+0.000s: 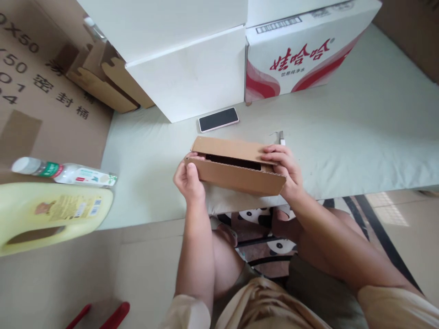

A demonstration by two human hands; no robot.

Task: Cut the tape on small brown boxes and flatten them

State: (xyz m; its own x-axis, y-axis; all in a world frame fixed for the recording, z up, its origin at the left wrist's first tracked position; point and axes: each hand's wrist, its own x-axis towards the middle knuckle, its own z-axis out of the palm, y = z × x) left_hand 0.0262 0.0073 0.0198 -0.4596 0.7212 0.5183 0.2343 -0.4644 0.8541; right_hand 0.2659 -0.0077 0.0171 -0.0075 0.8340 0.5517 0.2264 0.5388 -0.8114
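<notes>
A small brown cardboard box (236,177) is held between my two hands near the front edge of the cloth-covered surface. Its upper side has a dark gap between two panels. My left hand (190,180) grips the left end, thumb on the near panel and fingers at the gap. At the right end my right hand (284,167) is closed on the box, with fingertips over the far panel. Just beyond the box lies a phone (218,120), dark screen up. A small white and metal item (281,138) rests behind my right hand; its kind is unclear.
White boxes (202,73) and a white carton with red print (298,64) stand along the back. Large brown cartons (20,114) rise at the left. A clear bottle (68,173) and a yellow jug (78,205) lie on the left. A panda-patterned mat (281,246) is below.
</notes>
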